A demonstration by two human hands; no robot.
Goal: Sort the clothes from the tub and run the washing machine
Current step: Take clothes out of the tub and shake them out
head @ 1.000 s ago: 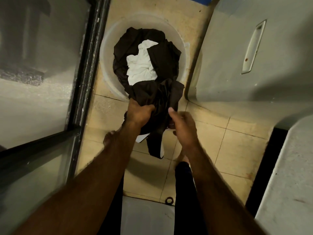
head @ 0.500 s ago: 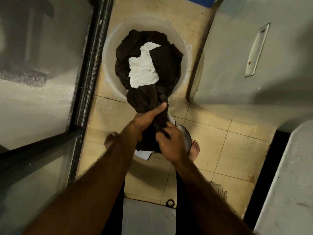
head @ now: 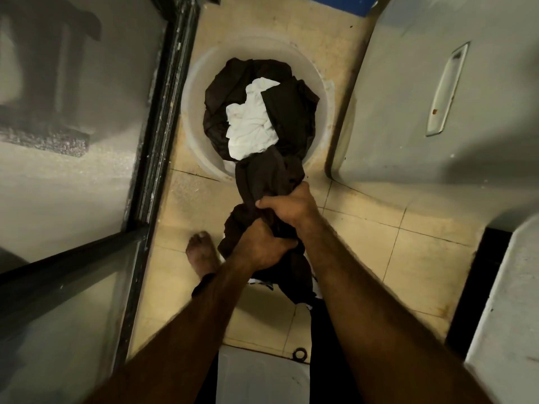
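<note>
Dark-brown cloth (head: 269, 176) runs as a bunched rope from the pale round tub (head: 192, 91) at upper centre of the frame down to both fists in the middle. The right hand (head: 288, 209) is clenched round it, and the left hand (head: 259, 247) is clenched round it just below, touching the right, a stacked grip that likely serves to haul the piece free of the pile. A white garment (head: 250, 129) lies on more dark clothes inside the tub, and the grey machine (head: 408, 118) stands just beside it at the right, probably to keep loading short.
</note>
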